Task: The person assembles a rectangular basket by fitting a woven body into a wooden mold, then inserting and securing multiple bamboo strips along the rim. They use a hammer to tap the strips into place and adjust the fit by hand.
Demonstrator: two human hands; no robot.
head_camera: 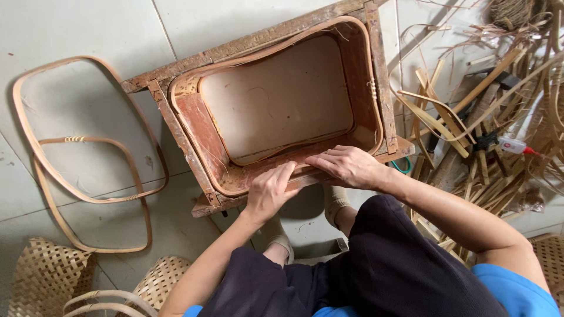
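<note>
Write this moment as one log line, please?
left hand: pressing mould's near edge | right hand: flat on same edge | mould: wooden, bamboo rim inside | hoops: two, floor left | strips: piled right

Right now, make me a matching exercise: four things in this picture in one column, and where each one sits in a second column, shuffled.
1. bent cane hoops
2. loose strips
3. woven baskets
4. left hand

A. on the near edge of the wooden mould
B. bottom left corner
C. on the tiles, left of the mould
D. piled at the right

Pairs: 1-C, 2-D, 3-B, 4-A
</note>
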